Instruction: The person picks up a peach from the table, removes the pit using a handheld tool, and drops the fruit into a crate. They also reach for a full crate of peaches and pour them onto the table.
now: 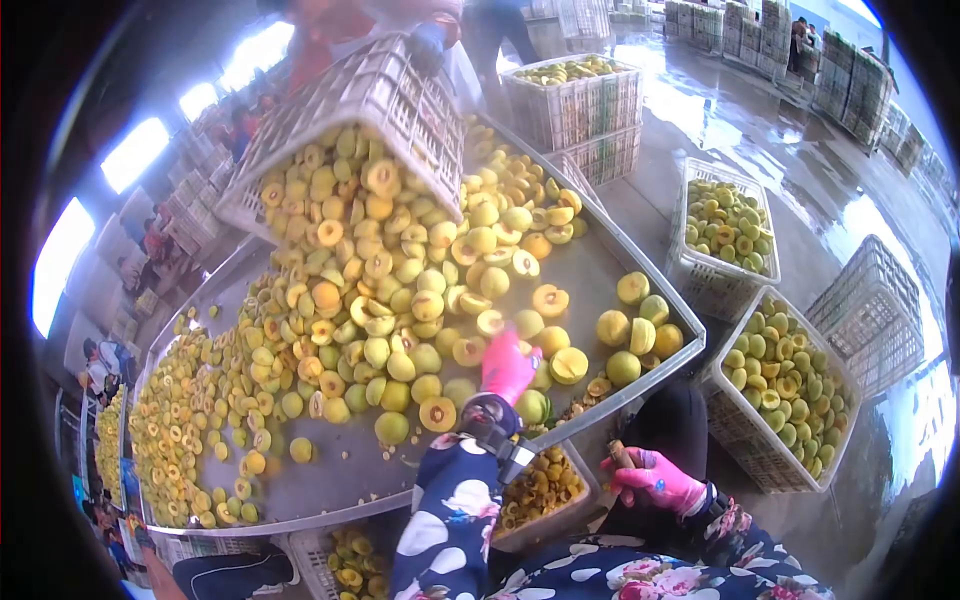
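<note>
My left hand (510, 368), in a pink glove, reaches over the near right part of the metal sorting table (590, 275) and touches the peaches there. Its fingertips are hidden, so its grip cannot be made out. A halved peach (569, 366) lies just right of it, and another cut half (437, 414) to its left. Down by my lap, my right hand (660, 482), also pink-gloved, is closed round a short wooden handle (620, 455); whatever the handle belongs to is not visible. Many whole and halved yellow-green peaches (390, 300) are heaped across the table.
Another person's gloved hand (427, 48) tips a white plastic crate (415, 110), and peaches spill from it. Full crates (728, 225) (785, 390) stand at right beside an overturned crate (868, 315). A crate of pits and scraps (545, 490) sits under the table edge. The floor is wet.
</note>
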Available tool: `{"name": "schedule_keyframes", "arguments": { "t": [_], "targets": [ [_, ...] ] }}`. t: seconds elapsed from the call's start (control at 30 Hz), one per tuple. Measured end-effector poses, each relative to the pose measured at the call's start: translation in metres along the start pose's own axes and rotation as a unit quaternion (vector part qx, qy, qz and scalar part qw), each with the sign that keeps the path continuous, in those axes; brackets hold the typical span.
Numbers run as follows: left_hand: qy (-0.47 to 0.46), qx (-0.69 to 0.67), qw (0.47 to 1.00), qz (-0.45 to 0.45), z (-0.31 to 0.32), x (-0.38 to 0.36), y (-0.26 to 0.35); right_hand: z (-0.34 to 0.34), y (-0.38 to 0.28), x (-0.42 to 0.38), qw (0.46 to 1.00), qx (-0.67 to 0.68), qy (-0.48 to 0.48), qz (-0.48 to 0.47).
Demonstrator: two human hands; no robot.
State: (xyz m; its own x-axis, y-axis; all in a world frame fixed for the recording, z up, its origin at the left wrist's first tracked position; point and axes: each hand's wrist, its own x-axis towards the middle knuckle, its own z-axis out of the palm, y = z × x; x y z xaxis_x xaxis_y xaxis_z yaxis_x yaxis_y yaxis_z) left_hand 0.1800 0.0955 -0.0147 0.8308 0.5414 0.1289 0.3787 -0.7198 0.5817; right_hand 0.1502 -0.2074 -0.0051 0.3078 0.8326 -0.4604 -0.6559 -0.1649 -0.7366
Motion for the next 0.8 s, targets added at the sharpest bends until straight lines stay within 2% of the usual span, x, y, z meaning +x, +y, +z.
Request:
{"name": "schedule_keyframes", "arguments": {
  "t": [0.03,0.13,0.17,0.2,0.27,0.3,0.33,0.37,0.5,0.6,0.73,0.77,0.8],
  "targets": [
    [-0.026,0.014,0.999,-0.027,0.005,-0.002,0.004,0.001,-0.002,0.0,1.0,-0.001,-0.003,0.005],
    [0.011,-0.078,0.996,0.032,0.023,-0.001,-0.025,0.001,0.0,0.002,1.0,0.0,-0.006,0.007],
    [-0.019,-0.113,0.993,-0.006,0.003,-0.01,-0.01,0.0,0.001,0.002,1.0,0.0,-0.008,0.007],
    [-0.033,-0.262,0.964,-0.025,0.003,-0.013,-0.02,0.0,0.001,0.001,1.0,-0.013,-0.007,0.002],
    [-0.057,-0.534,0.841,-0.066,0.002,-0.027,-0.05,0.003,-0.002,0.002,0.999,-0.035,-0.008,-0.004],
    [-0.114,-0.658,0.738,-0.093,-0.016,-0.04,-0.045,0.008,-0.005,0.003,0.999,-0.038,-0.009,-0.009],
    [-0.165,-0.765,0.612,-0.118,-0.034,-0.056,-0.04,0.013,-0.006,0.005,0.999,-0.033,-0.007,-0.016],
    [-0.185,-0.819,0.517,-0.167,-0.046,-0.07,-0.037,0.023,-0.011,0.007,0.998,-0.053,-0.009,-0.03],
    [-0.153,-0.823,0.523,-0.161,-0.082,-0.129,-0.004,0.062,-0.023,0.025,0.995,-0.059,-0.021,-0.081],
    [-0.133,-0.827,0.528,-0.144,-0.089,-0.156,0.004,0.08,-0.017,0.039,0.994,-0.002,-0.019,-0.11],
    [-0.119,-0.858,0.474,-0.159,-0.095,-0.178,0.013,0.096,-0.016,0.038,0.991,-0.02,-0.039,-0.13],
    [-0.112,-0.877,0.438,-0.162,-0.094,-0.181,0.013,0.099,-0.015,0.036,0.99,-0.031,-0.033,-0.131],
    [-0.111,-0.878,0.439,-0.156,-0.092,-0.184,0.013,0.103,-0.014,0.033,0.99,-0.042,-0.027,-0.133]
  ]
}}
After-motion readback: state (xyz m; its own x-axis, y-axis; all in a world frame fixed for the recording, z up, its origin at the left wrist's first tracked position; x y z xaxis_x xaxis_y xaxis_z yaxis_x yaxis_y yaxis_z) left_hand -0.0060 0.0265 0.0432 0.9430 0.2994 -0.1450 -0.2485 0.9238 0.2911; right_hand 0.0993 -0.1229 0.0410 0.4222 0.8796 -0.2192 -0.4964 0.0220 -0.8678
